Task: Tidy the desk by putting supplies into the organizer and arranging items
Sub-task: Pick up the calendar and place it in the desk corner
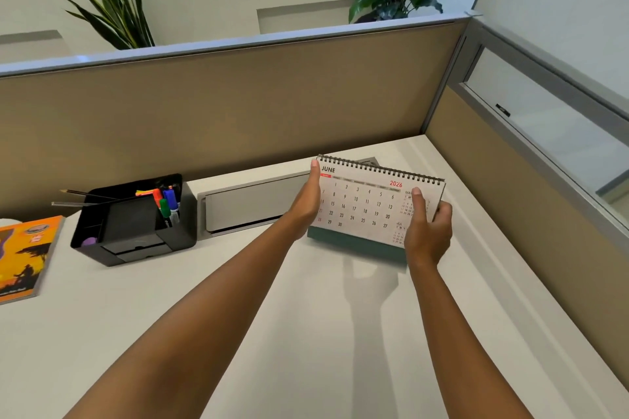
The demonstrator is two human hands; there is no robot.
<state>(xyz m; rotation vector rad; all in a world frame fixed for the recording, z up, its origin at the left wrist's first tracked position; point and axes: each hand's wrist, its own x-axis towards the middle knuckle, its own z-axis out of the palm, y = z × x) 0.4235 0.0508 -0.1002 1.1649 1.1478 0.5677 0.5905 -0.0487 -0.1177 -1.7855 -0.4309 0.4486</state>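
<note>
A spiral-bound desk calendar [364, 204], open at June 2026, stands near the back right corner of the white desk [306, 333]. My left hand [306, 204] holds its left edge, thumb on the front of the page. My right hand [427, 231] grips its right edge, thumb on the front and fingers curled behind. A black desk organizer [136, 231] sits at the back left, with coloured markers [166, 204] in one compartment and pencils [81, 199] sticking out to the left.
An orange book [23, 255] lies at the desk's left edge. A grey cable box [252, 204] runs along the back between organizer and calendar. Tan partition walls [238, 105] close the back and right sides. Plants rise behind the partition.
</note>
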